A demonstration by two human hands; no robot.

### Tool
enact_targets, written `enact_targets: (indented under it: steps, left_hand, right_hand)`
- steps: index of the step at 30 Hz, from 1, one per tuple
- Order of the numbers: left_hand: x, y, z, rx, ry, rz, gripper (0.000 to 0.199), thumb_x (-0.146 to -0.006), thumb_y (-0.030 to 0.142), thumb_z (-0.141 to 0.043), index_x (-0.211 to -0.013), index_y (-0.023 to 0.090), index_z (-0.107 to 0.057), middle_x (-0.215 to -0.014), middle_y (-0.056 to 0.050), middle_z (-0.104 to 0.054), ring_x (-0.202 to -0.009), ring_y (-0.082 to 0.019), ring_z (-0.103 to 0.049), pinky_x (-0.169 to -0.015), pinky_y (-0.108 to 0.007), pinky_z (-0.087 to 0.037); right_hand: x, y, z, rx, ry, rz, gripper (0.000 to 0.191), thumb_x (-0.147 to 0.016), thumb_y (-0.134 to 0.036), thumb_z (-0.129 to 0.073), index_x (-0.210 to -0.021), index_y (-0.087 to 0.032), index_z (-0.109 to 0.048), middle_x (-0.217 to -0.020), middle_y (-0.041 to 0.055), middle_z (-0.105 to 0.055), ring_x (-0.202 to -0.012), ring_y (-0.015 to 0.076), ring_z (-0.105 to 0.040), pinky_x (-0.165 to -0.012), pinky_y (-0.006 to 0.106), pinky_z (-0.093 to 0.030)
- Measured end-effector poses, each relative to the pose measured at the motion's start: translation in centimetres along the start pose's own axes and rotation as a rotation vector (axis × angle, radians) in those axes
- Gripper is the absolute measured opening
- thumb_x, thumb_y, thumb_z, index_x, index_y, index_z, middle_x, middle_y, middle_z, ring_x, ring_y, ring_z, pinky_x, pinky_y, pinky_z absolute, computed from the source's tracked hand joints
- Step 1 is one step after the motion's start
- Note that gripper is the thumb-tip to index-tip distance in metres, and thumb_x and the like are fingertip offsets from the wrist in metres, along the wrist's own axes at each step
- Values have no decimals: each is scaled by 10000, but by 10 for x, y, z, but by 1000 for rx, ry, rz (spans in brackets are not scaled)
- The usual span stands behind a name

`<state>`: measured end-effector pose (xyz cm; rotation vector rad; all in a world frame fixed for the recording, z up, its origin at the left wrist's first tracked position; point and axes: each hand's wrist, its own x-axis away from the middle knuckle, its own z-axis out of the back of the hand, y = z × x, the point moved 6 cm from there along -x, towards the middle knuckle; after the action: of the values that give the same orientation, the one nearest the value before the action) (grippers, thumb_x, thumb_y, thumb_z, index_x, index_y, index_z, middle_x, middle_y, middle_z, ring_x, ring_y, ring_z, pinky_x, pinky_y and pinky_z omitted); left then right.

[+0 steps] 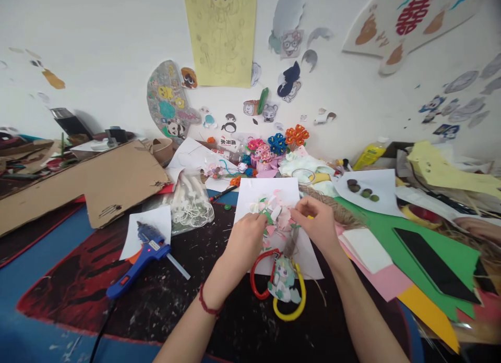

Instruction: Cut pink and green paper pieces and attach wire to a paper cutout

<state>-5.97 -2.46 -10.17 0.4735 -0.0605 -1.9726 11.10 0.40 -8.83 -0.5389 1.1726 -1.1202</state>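
Scraps of pink, white and green paper [278, 217] heaped on flat white paper sheet [309, 261]. Left hand [248, 239] at heap's left side, fingertips bunched close; can't tell what they grip. Right hand [319, 219] at heap's right side, thumb and forefinger narrow at scraps; grip unclear. Scissors with red and yellow loop handles [300, 299] at sheet's near edge, green-white cartoon cutout [284, 280] between loops. Blue glue gun [147, 253] left of sheet. Black rectangular phone [434, 263] right of sheet, on green paper [381, 222].
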Motion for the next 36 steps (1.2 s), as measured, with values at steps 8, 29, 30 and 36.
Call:
enact_targets:
  steps: [8, 29, 30, 36]
  left_hand:
    - [-1, -7, 10, 108, 99, 44, 196, -952, 184, -438, -954, 195, -634, -876, -24, -696, -842, -151, -656, -720, -235, -440]
    - [46, 11, 28, 145, 124, 37, 192, -952, 207, -434, -999, 218, -621, -924, -34, -717, -852, -182, -680, -697, -260, -453]
    - [48, 15, 26, 184, 121, 30, 190, -952, 205, -436, -1006, 215, -618, -932, -38, -716, -862, -185, -680, -713, -263, -463]
    - [60, 42, 10, 607, 147, 139, 99, -926, 202, -511, -950, 211, -607, -843, -8, -707, -743, -136, -666, -686, -217, -493]
  right_hand:
    - [96, -30, -21, 339, -548, 58, 529, -795, -386, -693, -1292, -322, -522, -1359, 55, -522, -1261, 273, -464, -1058, 431, -390]
    - [55, 33, 66, -120, -90, -324, 446, -741, -443, -723, -1105, -191, -665, -1038, 108, -708, -948, 255, -655, -847, 402, -525]
    - [53, 33, 71, -39, -38, -289, 440, -752, -463, -702, -1095, -189, -675, -1043, 116, -711, -954, 269, -654, -871, 438, -517]
    - [103, -5, 31, -31, -52, -305, 339, -809, -440, -654, -1046, -207, -719, -1084, 114, -712, -929, 258, -675, -856, 418, -538]
